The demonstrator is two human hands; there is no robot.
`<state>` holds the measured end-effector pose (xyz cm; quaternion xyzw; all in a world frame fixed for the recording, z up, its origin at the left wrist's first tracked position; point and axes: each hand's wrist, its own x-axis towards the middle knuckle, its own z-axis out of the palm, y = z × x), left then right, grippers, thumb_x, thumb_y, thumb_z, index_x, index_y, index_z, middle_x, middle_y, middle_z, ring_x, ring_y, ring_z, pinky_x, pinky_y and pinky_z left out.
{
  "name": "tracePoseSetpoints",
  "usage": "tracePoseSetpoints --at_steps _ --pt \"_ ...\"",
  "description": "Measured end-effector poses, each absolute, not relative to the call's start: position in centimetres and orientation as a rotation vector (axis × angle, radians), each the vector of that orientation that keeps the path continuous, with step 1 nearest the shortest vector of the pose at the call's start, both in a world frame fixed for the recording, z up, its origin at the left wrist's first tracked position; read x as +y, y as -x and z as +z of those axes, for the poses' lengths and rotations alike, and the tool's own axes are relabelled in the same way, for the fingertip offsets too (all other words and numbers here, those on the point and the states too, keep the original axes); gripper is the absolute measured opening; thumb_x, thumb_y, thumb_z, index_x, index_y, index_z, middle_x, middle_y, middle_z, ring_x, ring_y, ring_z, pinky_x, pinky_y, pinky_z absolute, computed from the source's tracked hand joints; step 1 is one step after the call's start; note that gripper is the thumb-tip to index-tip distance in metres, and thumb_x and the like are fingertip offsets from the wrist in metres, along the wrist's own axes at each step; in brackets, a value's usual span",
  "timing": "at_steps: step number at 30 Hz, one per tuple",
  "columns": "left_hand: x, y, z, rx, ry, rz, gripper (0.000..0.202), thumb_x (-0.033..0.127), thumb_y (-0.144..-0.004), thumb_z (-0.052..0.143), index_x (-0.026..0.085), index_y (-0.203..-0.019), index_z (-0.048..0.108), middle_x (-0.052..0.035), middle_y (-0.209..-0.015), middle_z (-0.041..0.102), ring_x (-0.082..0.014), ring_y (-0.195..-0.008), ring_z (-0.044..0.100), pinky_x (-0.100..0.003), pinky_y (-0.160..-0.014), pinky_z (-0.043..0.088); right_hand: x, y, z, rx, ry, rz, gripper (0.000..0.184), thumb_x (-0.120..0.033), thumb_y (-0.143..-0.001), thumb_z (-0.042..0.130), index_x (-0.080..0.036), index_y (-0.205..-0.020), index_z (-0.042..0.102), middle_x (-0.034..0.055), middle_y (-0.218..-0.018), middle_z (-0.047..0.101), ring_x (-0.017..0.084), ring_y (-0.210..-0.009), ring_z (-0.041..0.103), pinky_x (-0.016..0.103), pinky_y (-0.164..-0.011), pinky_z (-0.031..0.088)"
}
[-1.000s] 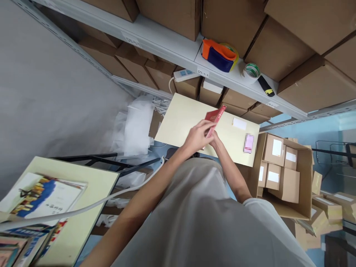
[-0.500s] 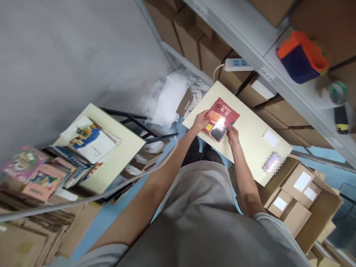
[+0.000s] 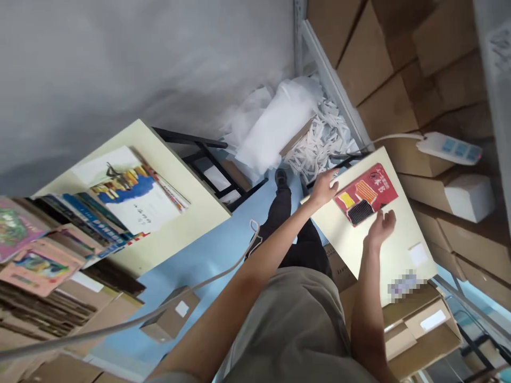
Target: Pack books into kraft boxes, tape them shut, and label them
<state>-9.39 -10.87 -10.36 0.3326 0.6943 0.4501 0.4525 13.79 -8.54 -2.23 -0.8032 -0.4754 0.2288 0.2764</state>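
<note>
A red book (image 3: pixel 381 183) with yellow, orange and black patches on its cover lies flat on the pale tabletop (image 3: pixel 399 234) at the right. My left hand (image 3: pixel 324 189) hovers beside the book's left edge, its fingers apart and nothing in it. By the lower right edge of the cover is my right hand (image 3: pixel 381 227), fingers loosely curled and apart, holding nothing. A small white paper (image 3: pixel 417 254) rests on the same tabletop, nearer to me.
Another pale table (image 3: pixel 191 213) at the left bears stacked books (image 3: pixel 128 191). White wrapping (image 3: pixel 279 122) and paper strips (image 3: pixel 323 141) lie at the back. Boxes fill the right-hand shelves, with a power strip (image 3: pixel 451 147). A grey cable (image 3: pixel 159 308) crosses the left foreground.
Both hands have let go of the red book, which now lies on the tabletop. My view has turned toward the left, and one foot is now visible on the blue floor.
</note>
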Motion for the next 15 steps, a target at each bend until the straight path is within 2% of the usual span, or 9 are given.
tracePoseSetpoints --at_steps 2,4,7,12,15 --pt "-13.0 13.8 -12.5 1.819 -0.648 1.138 0.048 0.013 -0.099 0.069 0.02 -0.144 0.08 -0.0152 -0.151 0.079 -0.0323 -0.146 0.072 -0.052 -0.134 0.051 -9.5 -9.8 -1.0 -1.494 2.054 0.621 0.068 -0.063 -0.1 0.063 -0.016 -0.149 0.066 0.0255 -0.159 0.067 0.038 -0.155 0.064 0.059 -0.133 0.051" --pt "-14.8 18.7 -15.4 1.932 -0.439 1.12 0.042 0.016 -0.099 0.069 0.021 -0.139 0.081 -0.0144 -0.147 0.081 -0.0316 -0.143 0.073 -0.052 -0.132 0.053 -9.9 -4.1 -0.9 -1.724 1.925 0.735 0.059 -0.061 -0.105 0.063 -0.018 -0.144 0.071 0.024 -0.154 0.071 0.038 -0.152 0.067 0.061 -0.134 0.05" --pt "-16.8 26.4 -21.2 2.033 -0.256 1.081 0.041 0.018 -0.099 0.067 0.019 -0.139 0.078 -0.0164 -0.146 0.08 -0.0323 -0.143 0.073 -0.054 -0.131 0.053 -9.1 6.7 -4.1 -1.983 1.718 0.983 0.045 -0.057 -0.111 0.061 -0.024 -0.138 0.075 0.0195 -0.15 0.074 0.036 -0.148 0.068 0.061 -0.132 0.051" --pt "-18.8 37.2 -32.1 2.182 0.092 1.064 0.045 0.023 -0.096 0.069 0.021 -0.14 0.075 -0.0161 -0.144 0.079 -0.0302 -0.136 0.074 -0.051 -0.123 0.058 -5.0 24.5 -18.2 -2.32 1.28 1.511 0.039 -0.055 -0.112 0.066 -0.027 -0.137 0.077 0.0169 -0.152 0.074 0.037 -0.152 0.063 0.057 -0.141 0.043" --pt "-19.5 41.0 -37.7 2.18 0.2 1.06 0.047 0.029 -0.096 0.07 0.022 -0.142 0.073 -0.018 -0.148 0.076 -0.0296 -0.138 0.073 -0.049 -0.123 0.058 -1.6 32.8 -27.7 -2.611 1.05 1.531 0.044 -0.059 -0.112 0.066 -0.023 -0.134 0.077 0.0182 -0.164 0.067 0.04 -0.165 0.051 0.062 -0.146 0.034"
